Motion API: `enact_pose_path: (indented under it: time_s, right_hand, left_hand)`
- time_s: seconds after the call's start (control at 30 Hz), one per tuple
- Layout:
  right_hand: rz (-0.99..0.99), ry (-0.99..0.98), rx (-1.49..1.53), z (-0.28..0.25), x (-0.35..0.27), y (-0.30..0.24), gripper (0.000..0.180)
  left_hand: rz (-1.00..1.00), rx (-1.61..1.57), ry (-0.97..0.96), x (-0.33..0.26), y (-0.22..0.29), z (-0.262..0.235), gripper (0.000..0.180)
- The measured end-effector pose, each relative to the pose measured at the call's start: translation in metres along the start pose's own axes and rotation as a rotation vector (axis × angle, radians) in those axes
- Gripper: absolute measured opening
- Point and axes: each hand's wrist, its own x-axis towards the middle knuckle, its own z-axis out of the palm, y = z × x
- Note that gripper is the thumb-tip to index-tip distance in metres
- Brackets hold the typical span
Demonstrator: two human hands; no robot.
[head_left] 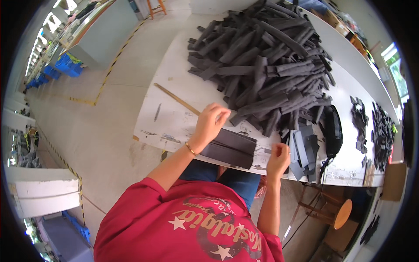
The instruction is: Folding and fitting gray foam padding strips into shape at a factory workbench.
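Note:
Two dark grey folded fabric pieces point(229, 149) lie side by side at the table's front edge, between my hands. Over their far left corner is my left hand point(211, 122), its fingers curled and pressed together. My right hand point(278, 160) is closed just off their right end; what either hand pinches, if anything, is hidden or too small to see. A thin wooden stick point(176, 98) lies slantwise, running up to my left hand. Right of my right hand are overlapping flat grey fabric pieces point(303, 150).
A big heap of dark grey fabric strips point(262, 56) covers the table's far middle. A black mesh-covered object point(333, 131) with a cord stands at the right, with smaller dark strips point(382, 135) beyond. A wooden stool point(342, 214) is below the table's right side.

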Motion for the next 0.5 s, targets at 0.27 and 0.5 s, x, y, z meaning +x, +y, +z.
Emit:
enact_pose_path:
  time_s: [0.27,0.5]
  right_hand:
    - [-0.088,-0.053,-0.589,-0.053,0.057,0.079,0.022]
    - [-0.245,-0.404,-0.981,-0.041,0.059,0.104,0.016]
  left_hand:
    - [0.062,-0.152,-0.183,0.066,0.002,0.076,0.011]
    - [0.009,-0.023,-0.321,0.051,0.012,0.088,0.016]
